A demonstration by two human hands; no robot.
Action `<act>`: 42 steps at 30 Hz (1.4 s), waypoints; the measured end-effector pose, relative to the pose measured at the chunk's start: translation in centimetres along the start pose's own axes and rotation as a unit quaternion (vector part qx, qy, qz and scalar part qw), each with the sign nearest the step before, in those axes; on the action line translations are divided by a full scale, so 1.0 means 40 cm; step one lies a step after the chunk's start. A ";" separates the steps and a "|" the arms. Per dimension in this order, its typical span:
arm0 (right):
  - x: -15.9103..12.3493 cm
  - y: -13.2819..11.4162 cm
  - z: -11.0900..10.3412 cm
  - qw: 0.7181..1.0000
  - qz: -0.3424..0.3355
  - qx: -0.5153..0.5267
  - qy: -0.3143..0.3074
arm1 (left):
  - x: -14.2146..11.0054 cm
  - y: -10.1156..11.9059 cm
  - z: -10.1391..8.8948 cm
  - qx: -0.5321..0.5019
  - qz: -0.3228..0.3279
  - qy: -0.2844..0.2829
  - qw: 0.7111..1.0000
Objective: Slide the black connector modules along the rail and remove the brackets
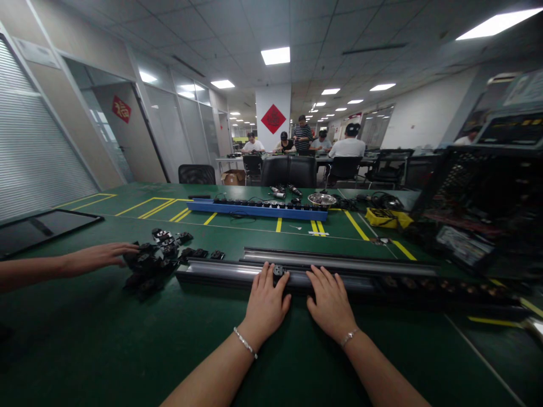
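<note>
My left hand (266, 302) rests at a long dark metal channel (224, 270) lying across the table. Its fingertips straddle a small black square part (279, 271) seated in the channel, with fingers on either side of it. My right hand (332, 299) lies a little to the right, fingers stretched out and spread over the channel's near edge, holding nothing. Further right, a row of similar small parts (441, 284) sits in the channel, blurred and dark. Directly behind runs a second metal channel (339, 261).
At left, another person's hand (102, 255) reaches to a pile of black parts (148, 263). Behind are a blue channel (254, 209) holding parts, a metal bowl (322, 199) and a yellow bag (384, 217). An open-sided computer case (479, 192) stands right, a dark panel (46, 226) lies left.
</note>
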State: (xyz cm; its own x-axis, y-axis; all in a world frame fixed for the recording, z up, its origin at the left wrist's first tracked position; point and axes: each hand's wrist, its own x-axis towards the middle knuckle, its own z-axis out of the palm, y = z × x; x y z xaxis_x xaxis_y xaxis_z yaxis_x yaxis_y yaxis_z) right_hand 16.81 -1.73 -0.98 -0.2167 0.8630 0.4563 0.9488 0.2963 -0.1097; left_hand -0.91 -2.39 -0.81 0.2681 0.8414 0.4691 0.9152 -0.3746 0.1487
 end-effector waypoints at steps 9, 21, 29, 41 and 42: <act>-0.001 0.007 -0.002 1.000 -0.002 0.002 -0.005 | -0.006 -0.011 -0.007 0.023 -0.040 0.016 0.999; -0.002 0.013 0.000 1.000 -0.004 0.006 -0.004 | -0.001 -0.029 -0.029 0.036 -0.056 0.011 0.998; -0.003 0.014 -0.004 1.000 -0.006 0.003 -0.003 | 0.009 -0.064 -0.062 0.058 -0.054 0.016 0.997; -0.003 0.018 -0.007 1.000 -0.002 0.006 -0.009 | 0.010 -0.097 -0.081 0.080 -0.085 0.024 0.993; -0.004 0.019 -0.007 1.000 -0.002 0.009 -0.007 | 0.010 -0.098 -0.081 0.079 -0.088 0.024 0.993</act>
State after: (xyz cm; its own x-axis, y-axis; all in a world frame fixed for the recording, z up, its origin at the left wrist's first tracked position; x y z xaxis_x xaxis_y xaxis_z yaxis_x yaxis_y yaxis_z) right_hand 17.61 -1.75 -0.88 -0.2239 0.8675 0.4443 0.9436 0.3071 -0.1240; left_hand -5.37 -1.85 1.63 0.0887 0.8677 0.4892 0.9834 -0.1544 0.0956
